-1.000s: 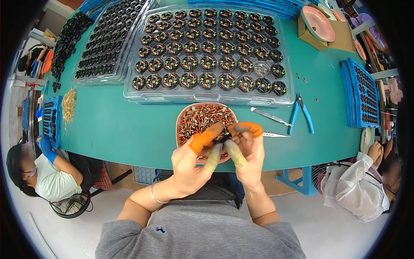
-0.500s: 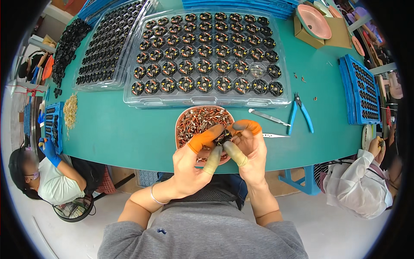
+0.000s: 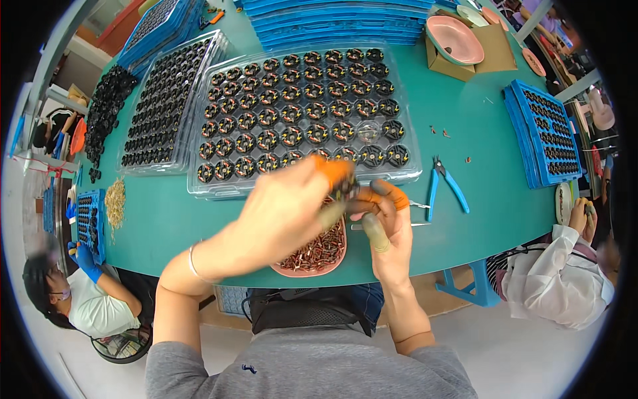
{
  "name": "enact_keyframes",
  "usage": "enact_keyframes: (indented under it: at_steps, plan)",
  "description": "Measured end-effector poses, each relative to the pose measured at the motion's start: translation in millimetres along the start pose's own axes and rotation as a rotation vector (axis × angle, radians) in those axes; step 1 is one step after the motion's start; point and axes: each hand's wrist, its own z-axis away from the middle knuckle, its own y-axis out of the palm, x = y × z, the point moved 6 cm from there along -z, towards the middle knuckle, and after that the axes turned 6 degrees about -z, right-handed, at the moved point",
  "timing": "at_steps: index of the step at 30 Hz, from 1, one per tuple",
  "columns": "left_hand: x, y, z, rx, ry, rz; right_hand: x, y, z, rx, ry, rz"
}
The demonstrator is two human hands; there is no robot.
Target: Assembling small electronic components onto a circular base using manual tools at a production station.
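Note:
My left hand (image 3: 282, 209), with orange and pale finger cots, pinches a round black part (image 3: 345, 189) between thumb and fingers; motion blurs both. My right hand (image 3: 393, 243), in similar cots, is close beside that part with its fingers loosely curled and the thumb apart from them. Below my left hand sits a pink bowl (image 3: 309, 271) of small red-brown and silver components, partly covered by the hand. Beyond it lies a clear plastic tray (image 3: 306, 188) with rows of round black parts carrying red and yellow pieces. One pocket (image 3: 368, 132) near its right side holds no part.
Blue-handled cutters (image 3: 448, 186) and tweezers (image 3: 405, 225) lie to the right. Blue trays are stacked at the back (image 3: 339, 26) and far right (image 3: 545, 136). Another filled tray (image 3: 163, 106) and a heap of black parts (image 3: 106, 110) are left. Co-workers sit on both sides.
My left hand has moved up and forward toward the tray, carrying the black part out of my right fingers. The view has shifted, showing the table lower and farther left.

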Motion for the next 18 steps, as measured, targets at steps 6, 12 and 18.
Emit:
enact_keyframes:
  at_steps: [6,12,18]
  plan:
    - [26,27,-75,0.008,0.068,-0.156,-16,6,13,0.115,0.014,0.194]
    - [34,50,-96,0.089,0.149,-0.267,-15,7,23,0.141,0.033,0.287]
    - [19,45,-83,-0.094,0.144,-0.312,-13,-5,18,0.118,0.016,0.29]
